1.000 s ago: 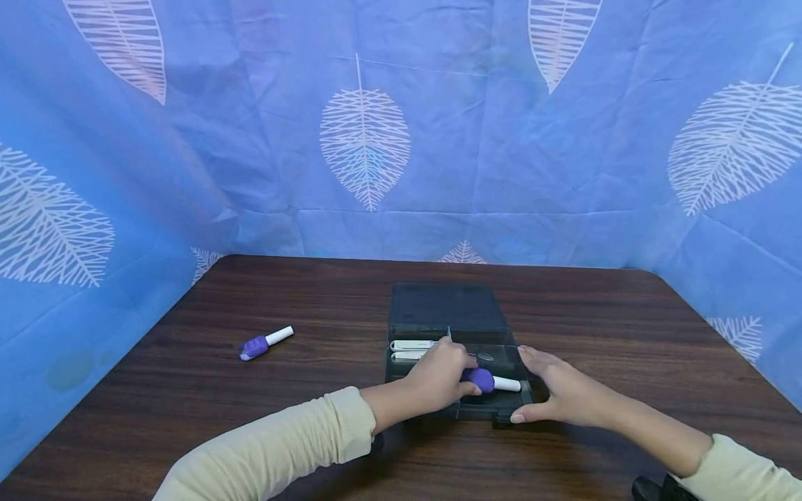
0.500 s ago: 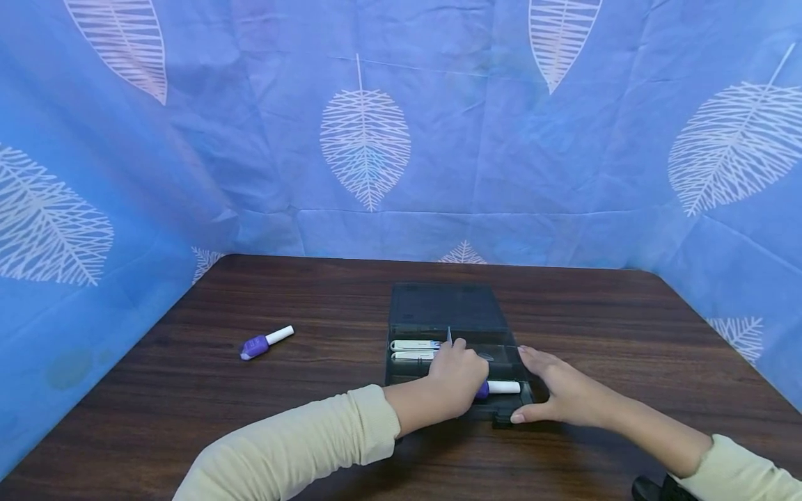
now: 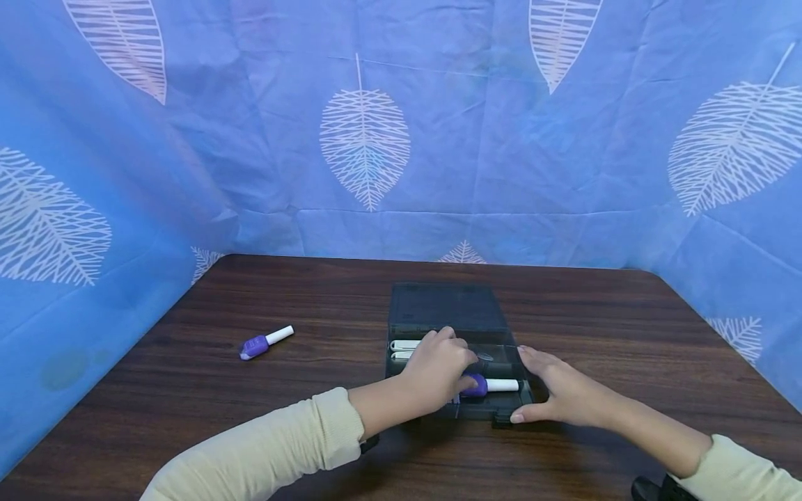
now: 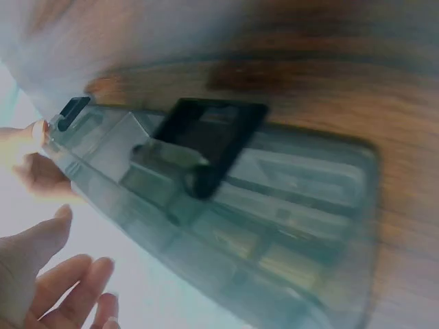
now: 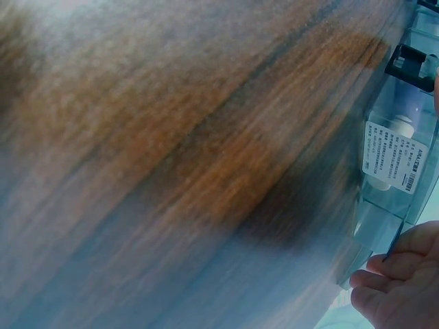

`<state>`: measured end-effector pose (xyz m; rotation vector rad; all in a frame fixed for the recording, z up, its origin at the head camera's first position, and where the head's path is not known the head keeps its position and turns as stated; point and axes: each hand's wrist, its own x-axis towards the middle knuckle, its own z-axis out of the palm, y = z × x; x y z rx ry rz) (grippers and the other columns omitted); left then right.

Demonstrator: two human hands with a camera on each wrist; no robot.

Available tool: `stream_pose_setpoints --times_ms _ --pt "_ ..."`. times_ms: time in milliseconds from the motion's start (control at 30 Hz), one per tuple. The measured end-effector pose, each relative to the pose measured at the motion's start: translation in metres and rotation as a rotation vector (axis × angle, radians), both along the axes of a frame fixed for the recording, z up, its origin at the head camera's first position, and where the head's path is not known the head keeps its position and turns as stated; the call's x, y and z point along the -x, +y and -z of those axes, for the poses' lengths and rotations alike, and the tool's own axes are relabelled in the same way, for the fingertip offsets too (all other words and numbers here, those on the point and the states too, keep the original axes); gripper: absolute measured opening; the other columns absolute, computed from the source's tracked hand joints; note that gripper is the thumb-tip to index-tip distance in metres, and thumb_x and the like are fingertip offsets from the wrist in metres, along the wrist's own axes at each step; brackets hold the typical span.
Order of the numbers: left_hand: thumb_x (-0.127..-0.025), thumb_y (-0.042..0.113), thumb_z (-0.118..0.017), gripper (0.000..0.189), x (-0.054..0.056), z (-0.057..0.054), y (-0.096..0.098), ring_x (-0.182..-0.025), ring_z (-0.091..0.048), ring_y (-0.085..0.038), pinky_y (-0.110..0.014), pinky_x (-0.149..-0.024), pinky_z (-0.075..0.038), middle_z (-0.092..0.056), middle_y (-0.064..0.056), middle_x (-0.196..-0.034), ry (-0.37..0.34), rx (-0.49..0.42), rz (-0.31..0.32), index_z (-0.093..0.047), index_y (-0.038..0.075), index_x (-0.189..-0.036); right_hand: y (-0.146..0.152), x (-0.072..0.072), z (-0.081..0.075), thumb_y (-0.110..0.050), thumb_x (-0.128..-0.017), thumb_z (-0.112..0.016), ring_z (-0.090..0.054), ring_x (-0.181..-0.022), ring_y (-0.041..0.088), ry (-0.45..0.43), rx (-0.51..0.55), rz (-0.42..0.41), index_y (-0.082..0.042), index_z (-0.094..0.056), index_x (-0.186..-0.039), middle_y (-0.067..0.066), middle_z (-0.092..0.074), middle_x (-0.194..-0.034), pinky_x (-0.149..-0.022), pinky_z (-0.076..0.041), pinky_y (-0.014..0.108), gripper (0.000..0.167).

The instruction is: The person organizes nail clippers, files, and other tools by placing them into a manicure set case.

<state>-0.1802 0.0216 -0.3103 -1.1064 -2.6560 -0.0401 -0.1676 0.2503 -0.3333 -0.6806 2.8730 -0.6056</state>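
Note:
A dark see-through plastic box (image 3: 501, 407) lies on the table, its lid (image 3: 445, 303) folded back. In its front right compartment lies a purple nail polish bottle (image 3: 501, 385) with a white cap. My left hand (image 3: 435, 372) is over the box, thumb beside that bottle; in the left wrist view its fingers (image 4: 86, 277) are spread around nothing. My right hand (image 3: 564, 393) holds the box's right end, thumb at the front corner and fingers along the side. Another purple nail polish bottle (image 3: 255, 347) lies on the table at the left.
Two slim white items (image 3: 404, 350) lie in the box's back left section, partly behind my left hand. Black latches (image 4: 212, 140) stick out from the box's front. A blue leaf-print curtain (image 3: 438, 139) surrounds the wooden table (image 3: 313, 299).
My left hand first moved right over the bottle in the box, then drew back left, uncovering part of its purple body. The bottle has shifted slightly left. My right hand has stayed put.

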Motion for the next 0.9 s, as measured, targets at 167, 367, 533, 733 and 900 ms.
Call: stream_pose_setpoints --times_ms 167,367,533,733,900 --pt "-0.082 0.037 -0.069 0.030 -0.001 -0.001 -0.020 -0.090 -0.057 -0.010 -0.018 -0.072 -0.044 -0.071 0.006 -0.102 0.039 -0.159 0.068 -0.072 0.017 -0.103 0.001 0.000 0.000 -0.061 -0.071 -0.068 -0.030 -0.128 0.054 -0.008 -0.012 0.010 0.017 -0.029 -0.136 0.036 -0.029 -0.142 -0.096 -0.032 0.064 0.109" --pt "-0.080 0.033 -0.071 0.029 -0.002 0.005 -0.046 -0.095 -0.058 -0.013 -0.026 -0.078 -0.048 -0.070 0.003 -0.101 0.083 -0.285 0.117 -0.072 0.014 -0.102 0.000 0.000 0.001 -0.062 -0.070 -0.067 -0.029 -0.129 0.053 -0.008 -0.021 0.012 0.016 -0.029 -0.137 0.035 -0.029 -0.142 -0.098 -0.031 0.064 0.110" --pt "-0.078 0.032 -0.073 0.030 -0.001 0.013 -0.066 -0.095 -0.058 -0.013 -0.030 -0.078 -0.048 -0.070 0.003 -0.100 0.096 -0.353 0.102 -0.071 0.014 -0.102 0.000 0.000 0.001 -0.063 -0.070 -0.067 -0.029 -0.129 0.053 -0.007 -0.022 0.012 0.016 -0.029 -0.137 0.035 -0.030 -0.142 -0.098 -0.031 0.063 0.110" --pt "-0.076 0.033 -0.074 0.032 0.001 0.021 -0.088 -0.094 -0.058 -0.014 -0.031 -0.078 -0.048 -0.069 0.001 -0.099 0.121 -0.378 0.070 -0.071 0.012 -0.101 0.000 0.000 0.002 -0.063 -0.070 -0.066 -0.030 -0.129 0.053 -0.005 -0.023 0.008 0.016 -0.029 -0.136 0.035 -0.030 -0.142 -0.098 -0.031 0.063 0.110" --pt "-0.075 0.032 -0.076 0.033 0.000 0.023 -0.103 -0.094 -0.059 -0.015 -0.034 -0.078 -0.049 -0.069 0.000 -0.100 0.125 -0.402 0.047 -0.071 0.011 -0.101 0.000 0.000 0.001 -0.063 -0.070 -0.066 -0.029 -0.129 0.053 -0.010 -0.022 0.009 0.016 -0.028 -0.137 0.035 -0.029 -0.142 -0.098 -0.031 0.063 0.110"
